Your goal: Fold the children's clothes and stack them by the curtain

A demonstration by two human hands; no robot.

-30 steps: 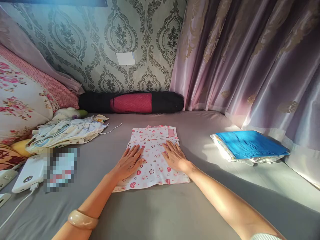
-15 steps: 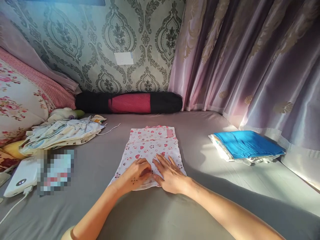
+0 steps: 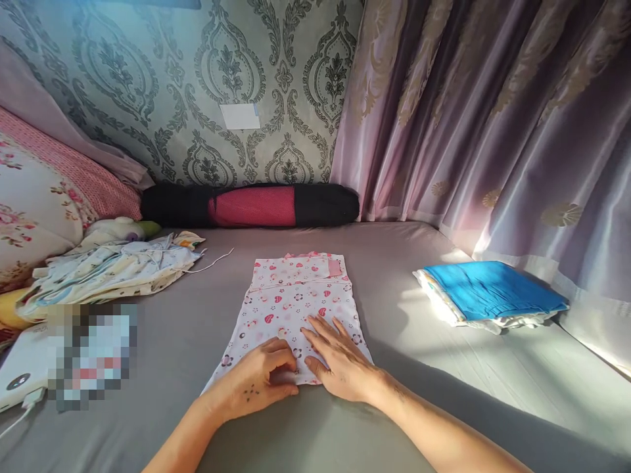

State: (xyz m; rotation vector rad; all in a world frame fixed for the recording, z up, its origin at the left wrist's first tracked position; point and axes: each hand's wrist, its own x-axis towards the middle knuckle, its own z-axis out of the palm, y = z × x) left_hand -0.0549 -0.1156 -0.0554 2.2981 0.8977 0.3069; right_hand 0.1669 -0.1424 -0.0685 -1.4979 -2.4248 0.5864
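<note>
A small white garment (image 3: 290, 302) printed with pink hearts and dark flowers lies folded on the grey bed sheet, a pink ruffle and a pink patch at its far end. My right hand (image 3: 340, 361) rests flat over its near right part, fingers spread. At the near edge, left of centre, my left hand (image 3: 263, 378) touches the cloth with bent fingers, its thumb apart from the index finger. No cloth shows gripped between them. My left hand and wrist cover the garment's near left side.
A folded stack with blue cloth (image 3: 497, 289) on top lies at right. Patterned baby clothes (image 3: 118, 269) with loose strings are piled at left, near a white power bank (image 3: 29, 368) and a blurred-out object (image 3: 98, 361). A black and red rolled bag (image 3: 251, 205) lies along the wall.
My left hand has shifted slightly left and nearer, its thumb now farther from the index finger. My right hand stays flat on the garment. The view has moved a little.
</note>
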